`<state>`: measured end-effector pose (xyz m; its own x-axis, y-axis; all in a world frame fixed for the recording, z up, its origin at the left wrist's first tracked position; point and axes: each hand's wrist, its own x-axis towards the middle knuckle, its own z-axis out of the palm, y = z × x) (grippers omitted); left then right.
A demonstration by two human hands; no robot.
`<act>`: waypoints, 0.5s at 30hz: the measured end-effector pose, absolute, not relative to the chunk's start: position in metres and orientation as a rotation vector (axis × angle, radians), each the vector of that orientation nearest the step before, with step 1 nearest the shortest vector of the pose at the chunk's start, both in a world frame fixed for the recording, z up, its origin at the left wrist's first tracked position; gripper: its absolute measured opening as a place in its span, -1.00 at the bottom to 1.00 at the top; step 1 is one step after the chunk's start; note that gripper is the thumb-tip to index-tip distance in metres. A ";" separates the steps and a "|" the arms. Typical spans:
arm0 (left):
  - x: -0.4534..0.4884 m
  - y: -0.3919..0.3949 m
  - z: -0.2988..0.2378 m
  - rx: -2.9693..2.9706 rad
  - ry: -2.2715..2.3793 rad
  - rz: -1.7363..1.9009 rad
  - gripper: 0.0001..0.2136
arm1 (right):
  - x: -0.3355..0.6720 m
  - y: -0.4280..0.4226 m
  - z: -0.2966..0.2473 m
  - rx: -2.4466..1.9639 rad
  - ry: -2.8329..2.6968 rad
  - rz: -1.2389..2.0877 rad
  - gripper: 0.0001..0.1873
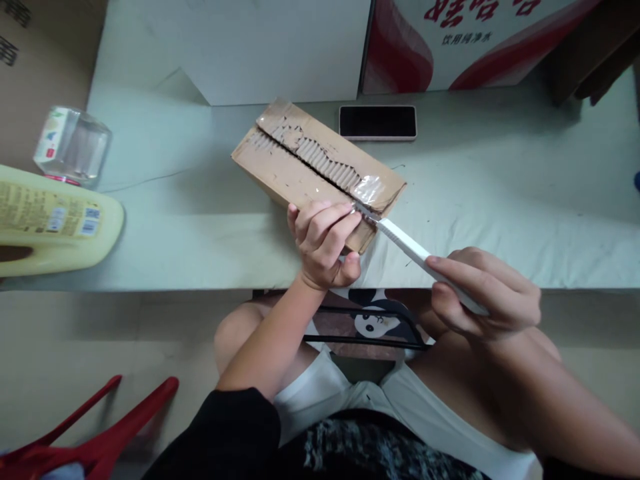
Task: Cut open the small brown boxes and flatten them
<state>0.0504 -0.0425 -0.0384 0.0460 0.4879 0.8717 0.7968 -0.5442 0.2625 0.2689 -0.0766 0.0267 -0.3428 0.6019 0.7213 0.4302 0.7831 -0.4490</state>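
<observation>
A brown cardboard box [300, 163] lies slanted on the table, its top torn along the seam so that corrugated ridges show. Clear tape clings near both ends of that seam. My left hand [325, 240] grips the near end of the box, fingers bent over the top and thumb at the end face. In my right hand [490, 290] is a white utility knife [410, 243], held by its handle. Its blade reaches the seam at the near right end, close to my left fingertips. How deep the blade sits cannot be made out.
A phone [377, 123] lies behind the box. Further back stand a white box [280, 53] and a red-and-white carton [465, 50]. At left are a clear bottle [83, 147] and a yellow bottle [60, 220]. The table's front edge [175, 289] runs before my knees.
</observation>
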 end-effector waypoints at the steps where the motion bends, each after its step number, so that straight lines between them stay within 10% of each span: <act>1: 0.050 -0.043 -0.039 -2.045 -1.306 -1.512 -0.51 | 0.269 -0.077 0.027 -0.773 -1.996 0.215 -0.32; 15: 0.048 -0.046 -0.042 -2.068 -1.409 -1.415 -0.45 | 0.257 -0.081 0.029 -0.923 -2.000 0.086 -0.55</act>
<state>0.0476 -0.0460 -0.0422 0.0520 0.5629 0.8249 0.8227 -0.4924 0.2842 0.2571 -0.0807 0.0287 -0.3130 0.6360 0.7053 0.5734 0.7186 -0.3935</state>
